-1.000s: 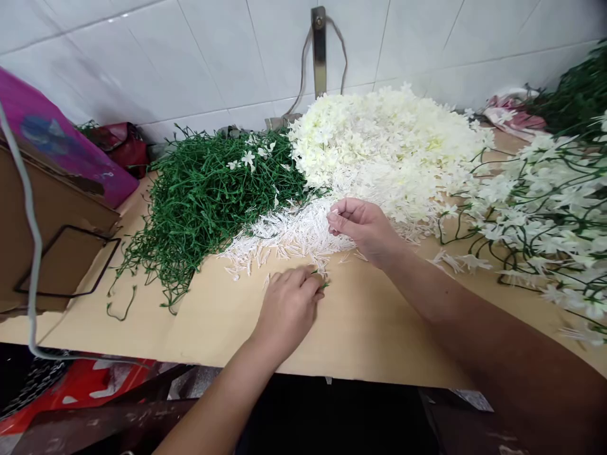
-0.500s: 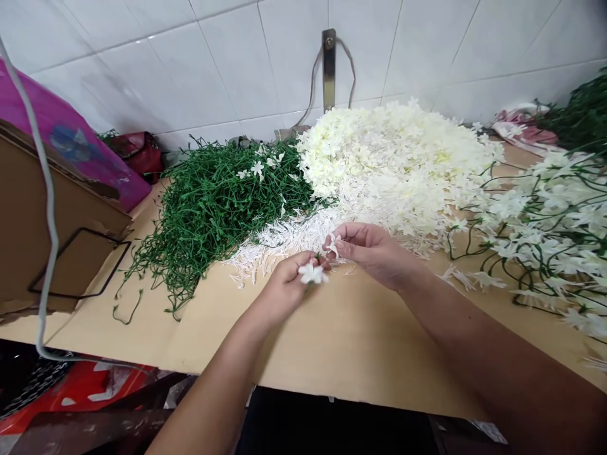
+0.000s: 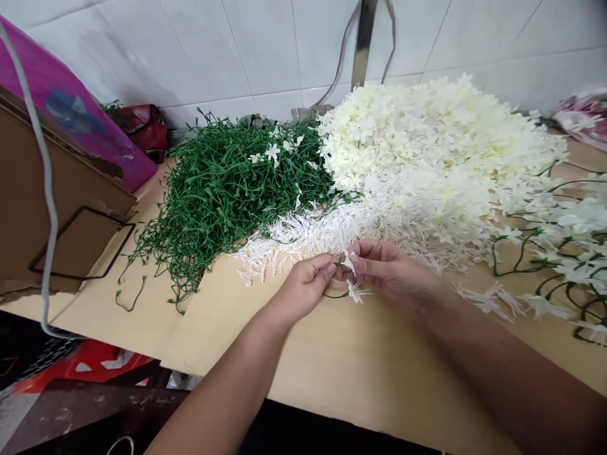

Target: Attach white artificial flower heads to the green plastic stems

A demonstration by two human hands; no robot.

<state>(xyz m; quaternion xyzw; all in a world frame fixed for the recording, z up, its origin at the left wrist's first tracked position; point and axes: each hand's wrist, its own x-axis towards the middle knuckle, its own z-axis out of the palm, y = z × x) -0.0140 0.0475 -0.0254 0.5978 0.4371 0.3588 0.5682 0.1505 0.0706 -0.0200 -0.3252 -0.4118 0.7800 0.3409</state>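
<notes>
Head view, over my link: what's gripped?
– Just below frame centre, my left hand (image 3: 307, 284) pinches a green stem (image 3: 337, 296); my right hand (image 3: 391, 272), a white flower (image 3: 349, 261) beside it.

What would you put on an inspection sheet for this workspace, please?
Surface: tan worktop beneath the piles.
Job's things: green stem pile, white flower pile, thin white strands, stemmed flower in front.
Clutter: cardboard box, purple sheet, red pouch at left.
Left hand: pinching a green stem.
Right hand: pinching a small white flower.
Cables: pale cable in front of the cardboard box; cord beside the metal strip.
Surroundings: white tiled wall behind.
</notes>
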